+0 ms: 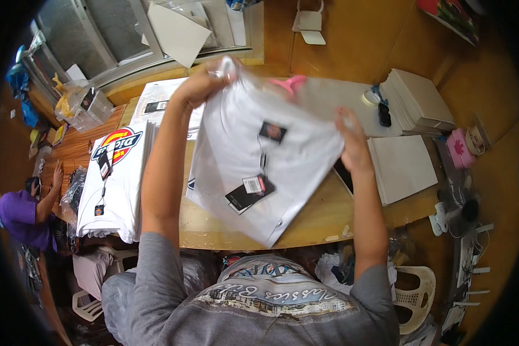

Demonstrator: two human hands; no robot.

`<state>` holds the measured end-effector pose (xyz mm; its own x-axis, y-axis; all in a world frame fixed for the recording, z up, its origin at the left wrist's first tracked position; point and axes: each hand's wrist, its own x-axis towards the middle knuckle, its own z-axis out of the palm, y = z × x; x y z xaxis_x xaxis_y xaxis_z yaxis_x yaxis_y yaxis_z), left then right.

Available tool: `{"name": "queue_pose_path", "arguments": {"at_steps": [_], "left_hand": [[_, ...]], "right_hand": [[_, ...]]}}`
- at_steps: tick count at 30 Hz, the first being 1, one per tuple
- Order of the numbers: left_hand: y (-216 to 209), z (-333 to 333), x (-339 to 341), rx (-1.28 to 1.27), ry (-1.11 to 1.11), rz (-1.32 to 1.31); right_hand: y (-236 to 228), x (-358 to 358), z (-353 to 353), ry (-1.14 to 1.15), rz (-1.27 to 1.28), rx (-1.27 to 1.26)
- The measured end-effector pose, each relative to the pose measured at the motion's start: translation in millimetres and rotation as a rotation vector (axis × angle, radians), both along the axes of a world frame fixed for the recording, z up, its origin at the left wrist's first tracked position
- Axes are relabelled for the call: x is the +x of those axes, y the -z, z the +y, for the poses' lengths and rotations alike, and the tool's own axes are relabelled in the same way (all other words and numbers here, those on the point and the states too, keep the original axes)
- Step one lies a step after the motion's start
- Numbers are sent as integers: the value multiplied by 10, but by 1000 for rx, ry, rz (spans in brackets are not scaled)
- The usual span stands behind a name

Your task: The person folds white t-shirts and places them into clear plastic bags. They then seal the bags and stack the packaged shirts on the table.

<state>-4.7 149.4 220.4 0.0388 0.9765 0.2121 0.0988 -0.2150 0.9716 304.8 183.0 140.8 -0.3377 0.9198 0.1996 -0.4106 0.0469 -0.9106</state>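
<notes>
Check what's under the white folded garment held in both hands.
Yellowish wooden tabletop shows past the lower edges of the white folded garment, which the left hand and right hand hold. Anything directly beneath its middle is covered, so can't be seen.

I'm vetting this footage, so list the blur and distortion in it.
Head view: motion seems to smear the right hand and the upper right edge of the held shirt; head view: the shirt stack looks sharper; head view: the table bows along its front edge, and black fills the corners.
</notes>
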Motion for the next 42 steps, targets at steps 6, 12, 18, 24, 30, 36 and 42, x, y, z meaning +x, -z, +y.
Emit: {"name": "queue_pose_path", "arguments": {"at_steps": [6, 12, 18, 24, 30, 36, 42], "left_hand": [[-486, -557, 46, 562, -577, -108], [909, -1628, 205, 267, -458, 268], [2178, -1970, 503, -151, -310, 206], [1832, -1596, 379, 311, -162, 760], [2231, -2198, 241, -348, -492, 219], [1985, -1690, 233, -659, -473, 33], [2034, -1729, 160, -657, -448, -96]], "right_hand": [[-867, -453, 336, -13, 143, 534], [491, 126, -425, 31, -255, 281], [1573, 386, -972, -57, -540, 211], [1150, 439, -759, -183, -985, 577], [1047, 315, -982, -261, -967, 371], [1316, -1384, -1297, -389, -714, 250], [1390, -1691, -1435, -300, -906, 475]]}}
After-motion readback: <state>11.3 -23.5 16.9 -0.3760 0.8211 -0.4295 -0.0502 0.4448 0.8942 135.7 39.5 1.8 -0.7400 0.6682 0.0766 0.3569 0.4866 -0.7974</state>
